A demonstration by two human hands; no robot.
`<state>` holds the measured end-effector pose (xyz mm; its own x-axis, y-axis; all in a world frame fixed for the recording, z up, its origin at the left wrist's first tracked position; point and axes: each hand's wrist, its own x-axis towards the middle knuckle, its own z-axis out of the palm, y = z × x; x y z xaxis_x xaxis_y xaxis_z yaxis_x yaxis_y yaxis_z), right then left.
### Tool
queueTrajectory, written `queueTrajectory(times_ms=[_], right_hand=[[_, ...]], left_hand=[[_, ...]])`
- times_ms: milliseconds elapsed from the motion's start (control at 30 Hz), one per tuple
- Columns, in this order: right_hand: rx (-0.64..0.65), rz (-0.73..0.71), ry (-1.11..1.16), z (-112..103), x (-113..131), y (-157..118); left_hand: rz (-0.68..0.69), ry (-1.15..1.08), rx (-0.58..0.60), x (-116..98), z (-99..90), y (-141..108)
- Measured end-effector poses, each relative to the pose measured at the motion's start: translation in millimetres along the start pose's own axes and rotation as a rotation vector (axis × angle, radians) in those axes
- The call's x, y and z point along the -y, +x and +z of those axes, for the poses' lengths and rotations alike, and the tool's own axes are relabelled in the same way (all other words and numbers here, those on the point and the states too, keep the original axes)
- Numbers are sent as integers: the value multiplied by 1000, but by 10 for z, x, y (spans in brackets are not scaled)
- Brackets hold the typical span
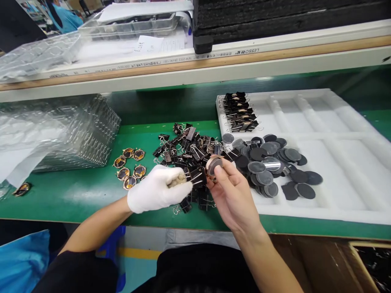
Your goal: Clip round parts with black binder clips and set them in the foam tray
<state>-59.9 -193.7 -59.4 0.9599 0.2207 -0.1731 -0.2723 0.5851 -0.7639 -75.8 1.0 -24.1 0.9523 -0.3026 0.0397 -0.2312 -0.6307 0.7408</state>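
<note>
My left hand (161, 189), in a white glove, pinches the wire handles of a black binder clip (195, 175). The clip points toward my bare right hand (230, 187), whose thumb and fingers hold a round rose-gold watch case (210, 165) with a dark disc (215, 165) against its face. Behind both hands lies a heap of black binder clips (186, 142). Several watch cases with orange and black insides (123, 173) rest on the green table left of my gloved hand. To the right, many dark round discs (265, 177) are piled in a white foam tray (336, 162).
A row of clipped watch cases (241, 112) stands in the tray's back left compartment. Stacked clear plastic trays (88, 134) are at the left. A shelf (171, 75) crosses above the green table (91, 195). One watch case (22, 189) lies far left.
</note>
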Motion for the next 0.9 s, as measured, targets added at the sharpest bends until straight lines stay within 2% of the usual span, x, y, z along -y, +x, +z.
queueTrajectory(times_ms=[367,467,633,900], right_hand=[[-21,-267,-310,-130,-135,0],[-25,-245,-305,-129,-125,-3],[29,-72,-234,-151,-92,12],[20,-152,-295,-182,-134,-2]], left_hand=[[-89,-23,87,45,42,-2],[-106,-28,84,40,53,-5],[-105,-11,87,44,54,-2],[-29,92,34,28,113,-24]])
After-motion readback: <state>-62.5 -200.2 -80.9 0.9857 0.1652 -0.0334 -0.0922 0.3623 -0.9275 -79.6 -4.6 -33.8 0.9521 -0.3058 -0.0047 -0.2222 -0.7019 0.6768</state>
